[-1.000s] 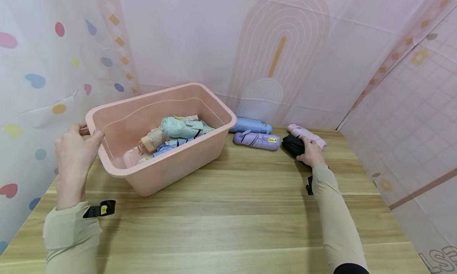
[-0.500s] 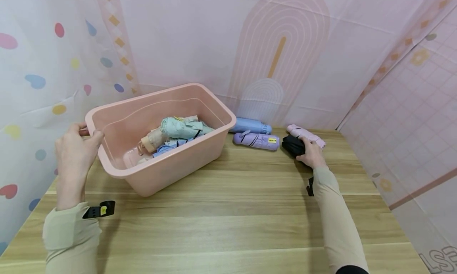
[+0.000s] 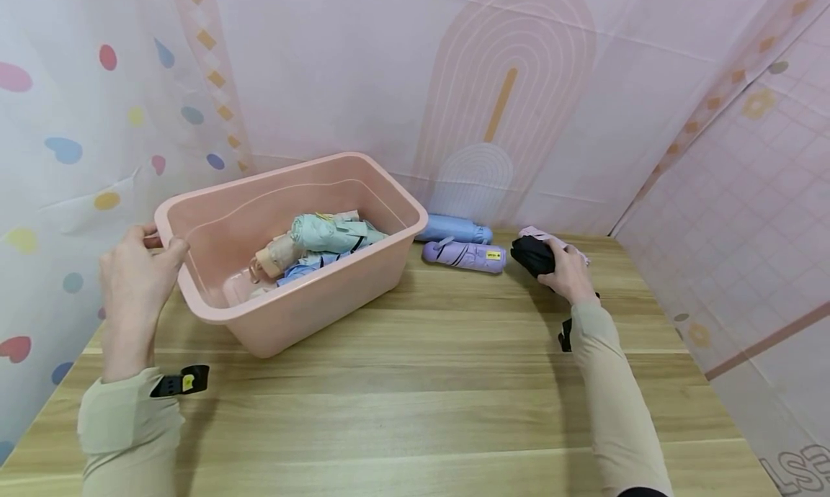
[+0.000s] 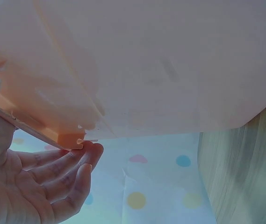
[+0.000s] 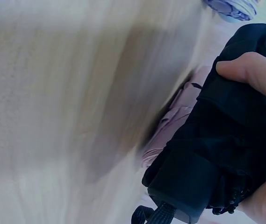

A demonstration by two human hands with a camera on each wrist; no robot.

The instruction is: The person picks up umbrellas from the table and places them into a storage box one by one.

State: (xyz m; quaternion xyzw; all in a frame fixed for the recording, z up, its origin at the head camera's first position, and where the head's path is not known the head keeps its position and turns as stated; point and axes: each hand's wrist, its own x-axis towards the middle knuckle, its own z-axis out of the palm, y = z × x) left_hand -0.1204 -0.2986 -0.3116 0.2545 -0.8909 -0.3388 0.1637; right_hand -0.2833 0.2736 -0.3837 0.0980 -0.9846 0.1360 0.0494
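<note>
My left hand (image 3: 139,281) grips the near-left rim of a pink plastic bin (image 3: 324,299), its fingers hooked under the edge in the left wrist view. At the right of the table, my right hand (image 3: 570,274) holds a black folding umbrella (image 3: 533,256). Its thumb lies across the black cloth, and the handle end (image 5: 184,186) with a wrist strap shows in the right wrist view. Behind it lies a pale pink folded umbrella (image 5: 179,112), partly covered. Inside the bin are a mint folded umbrella (image 3: 327,233), blue cloth (image 3: 301,268) and a cream-capped item (image 3: 275,256).
A purple folded umbrella (image 3: 463,256) and a blue one (image 3: 454,229) lie side by side between the bin and my right hand. The wooden table (image 3: 402,410) meets printed fabric walls (image 3: 337,65) at the back and sides.
My right hand has raised the black umbrella slightly, and it now covers more of the pale pink one. The left hand and bin stay put.
</note>
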